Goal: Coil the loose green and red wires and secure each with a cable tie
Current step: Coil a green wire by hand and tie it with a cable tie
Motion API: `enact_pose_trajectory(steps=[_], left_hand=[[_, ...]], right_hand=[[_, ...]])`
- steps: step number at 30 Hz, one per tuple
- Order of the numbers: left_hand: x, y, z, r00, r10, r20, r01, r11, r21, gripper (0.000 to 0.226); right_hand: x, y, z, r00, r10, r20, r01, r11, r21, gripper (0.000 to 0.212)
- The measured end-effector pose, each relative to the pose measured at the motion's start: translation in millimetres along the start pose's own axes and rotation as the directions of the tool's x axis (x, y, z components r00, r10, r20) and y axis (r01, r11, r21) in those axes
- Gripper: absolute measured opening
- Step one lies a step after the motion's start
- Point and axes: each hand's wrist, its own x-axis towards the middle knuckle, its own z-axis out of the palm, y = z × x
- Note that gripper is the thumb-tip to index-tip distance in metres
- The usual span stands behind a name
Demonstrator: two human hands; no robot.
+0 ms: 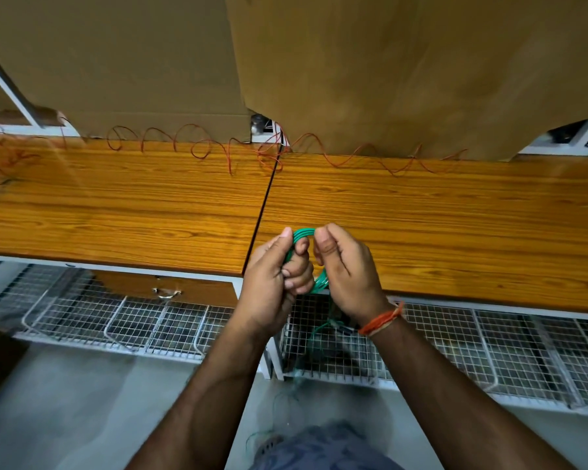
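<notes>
From the head camera, both hands were up at the near edge of the desk [421,212], working one bundle. The left hand [275,276] was curled tight around the green wire coil [302,234], thumb up, fingers wrapped over the loops. The right hand [345,266] was clamped on the same coil from the other side, thumb and fingers pinching the loops just beside the left thumb. A short arc of green showed between the two thumbs, and more loops peeked out below, between the palms.

A loose green tail [319,329] ran down from under the right hand, in front of the wire mesh rack [489,337], toward the floor. So the judgement here: coiling was not finished. Doing it well would mean keeping the left hand firm so the loops stayed stacked, while the right fed each fresh turn flat against the last, same loop size, no twist. No cable tie could be seen anywhere.

Well beyond the hands, along the far edge of the desk, the red wire [197,147] lay in loose curls, untouched, against the brown cardboard sheets [387,79]. A drawer handle [165,292] sat below and left of the left hand. The hanging tail could snag on the mesh as it was drawn up; that was the likely hitch.
</notes>
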Motion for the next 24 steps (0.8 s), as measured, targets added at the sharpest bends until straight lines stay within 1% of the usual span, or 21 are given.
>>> enact_pose_trajectory(steps=[2, 4, 6, 9, 13, 15, 17, 18, 20, 21, 24], left_hand=[[0, -1, 6, 0.999, -0.024, 0.046, 0.029, 0.993, -0.115, 0.033], [0, -5, 10, 0.998, -0.025, 0.064, 0.034, 0.988, -0.15, 0.033], [1, -7, 12, 0.996, -0.023, 0.081, 0.036, 0.987, -0.154, 0.035], [4, -6, 10, 0.994, -0.05, 0.102, 0.068, 0.982, -0.177, 0.036], [4, -7, 7, 0.996, -0.086, 0.003, 0.085, 0.983, -0.165, 0.03], [6, -5, 5, 0.994, -0.093, -0.05, 0.08, 0.973, -0.218, 0.029], [9, 1, -2, 0.99, -0.088, -0.113, 0.05, 0.952, -0.303, 0.03], [11, 5, -6, 0.986, -0.076, -0.146, 0.022, 0.939, -0.342, 0.032], [13, 14, -18, 0.978, -0.034, -0.205, -0.049, 0.92, -0.388, 0.035], [13, 18, -23, 0.972, -0.009, -0.233, -0.087, 0.914, -0.396, 0.035], [13, 27, -39, 0.952, 0.068, -0.299, -0.195, 0.888, -0.416, 0.035]], right_hand=[[-1, -2, 1, 0.997, 0.005, -0.08, -0.003, 1.0, 0.015, 0.044], [1, -2, 0, 0.992, 0.027, -0.122, -0.022, 0.999, 0.038, 0.049], [3, 0, -2, 0.992, 0.046, -0.119, -0.04, 0.998, 0.053, 0.051], [1, 5, -5, 0.996, 0.067, -0.053, -0.061, 0.993, 0.101, 0.051], [-5, 14, -8, 0.992, 0.106, 0.064, -0.114, 0.984, 0.138, 0.043], [-11, 22, -11, 0.982, 0.155, 0.112, -0.171, 0.974, 0.151, 0.041], [-20, 34, -16, 0.974, 0.174, 0.142, -0.194, 0.97, 0.144, 0.034], [-25, 42, -19, 0.97, 0.19, 0.15, -0.209, 0.97, 0.124, 0.026], [-35, 56, -26, 0.956, 0.248, 0.154, -0.264, 0.96, 0.095, 0.004], [-39, 62, -30, 0.952, 0.27, 0.145, -0.284, 0.955, 0.088, 0.003], [-46, 70, -39, 0.951, 0.299, 0.082, -0.305, 0.95, 0.066, 0.01]])
